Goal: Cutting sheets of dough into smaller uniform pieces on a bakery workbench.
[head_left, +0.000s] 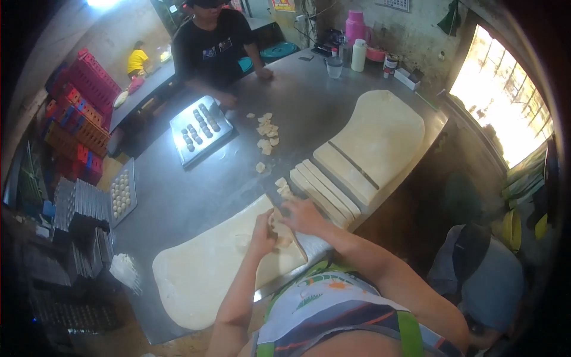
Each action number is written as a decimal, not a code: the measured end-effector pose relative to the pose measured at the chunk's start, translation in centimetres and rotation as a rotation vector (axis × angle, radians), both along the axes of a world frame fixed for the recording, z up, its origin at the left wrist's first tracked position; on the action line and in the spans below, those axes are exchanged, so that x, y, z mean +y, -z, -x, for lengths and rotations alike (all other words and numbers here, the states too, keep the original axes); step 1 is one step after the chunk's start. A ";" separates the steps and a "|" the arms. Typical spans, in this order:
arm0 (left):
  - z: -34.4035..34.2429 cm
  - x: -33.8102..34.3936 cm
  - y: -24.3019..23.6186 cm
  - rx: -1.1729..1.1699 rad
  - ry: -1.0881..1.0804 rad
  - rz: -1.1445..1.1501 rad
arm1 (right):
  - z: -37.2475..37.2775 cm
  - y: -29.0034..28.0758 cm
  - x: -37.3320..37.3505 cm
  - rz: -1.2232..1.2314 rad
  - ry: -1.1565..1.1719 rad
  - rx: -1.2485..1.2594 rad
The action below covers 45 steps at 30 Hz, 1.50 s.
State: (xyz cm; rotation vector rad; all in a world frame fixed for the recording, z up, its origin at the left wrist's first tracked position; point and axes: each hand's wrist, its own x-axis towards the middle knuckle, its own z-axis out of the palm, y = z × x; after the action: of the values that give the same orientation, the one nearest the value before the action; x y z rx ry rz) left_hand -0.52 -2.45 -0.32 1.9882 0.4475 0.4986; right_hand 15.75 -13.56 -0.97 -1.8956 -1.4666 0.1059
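My left hand is closed, its fingers curled round a piece of dough at the right end of a big pale dough sheet. Next to it my right hand bends its fingers in, pinching dough between the two hands. Some loose dough scraps lie on the sheet beside my left hand. Just beyond my right fingertips are small cut dough pieces. Several long dough strips lie side by side to the right. A second dough sheet stretches behind them, with a dark narrow bar across its near end.
Cut dough pieces are scattered mid-table. A tray of filling balls lies before a person in black. At left are a tray of dough balls, metal trays and crates. A pink jug and bottles stand at the back.
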 end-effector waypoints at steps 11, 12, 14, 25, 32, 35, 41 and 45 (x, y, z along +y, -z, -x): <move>-0.8 -0.4 0.0 0.105 0.055 -0.084 | 0.9 -2.9 1.3 0.189 0.038 0.171; -0.2 -0.9 -0.5 0.188 0.133 -0.243 | 0.1 -1.7 1.1 0.192 0.050 0.173; 0.2 -2.2 -1.7 -0.083 0.266 -0.249 | -1.9 0.3 1.0 0.612 0.057 0.056; -0.2 3.9 2.7 -0.094 0.111 0.175 | 3.3 -4.5 2.0 -0.029 -0.211 0.308; -0.3 0.4 -0.7 0.338 0.210 -0.385 | 0.7 -1.6 1.8 0.213 0.118 0.112; -0.4 -1.9 -4.3 -0.013 0.173 0.101 | -1.1 0.0 1.1 0.315 0.143 0.089; -0.2 1.0 -0.5 -0.073 -0.002 -0.110 | 1.1 -1.6 1.9 -0.014 -0.145 0.116; -0.1 3.3 -0.5 -0.071 0.087 -0.192 | 2.3 -4.1 2.5 -0.131 -0.307 0.269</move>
State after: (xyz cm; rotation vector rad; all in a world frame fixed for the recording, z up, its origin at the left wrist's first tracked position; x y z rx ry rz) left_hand -0.40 0.89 0.19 2.1562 0.2759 0.5738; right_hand 13.47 -11.03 3.17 -1.4774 -1.5252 0.3836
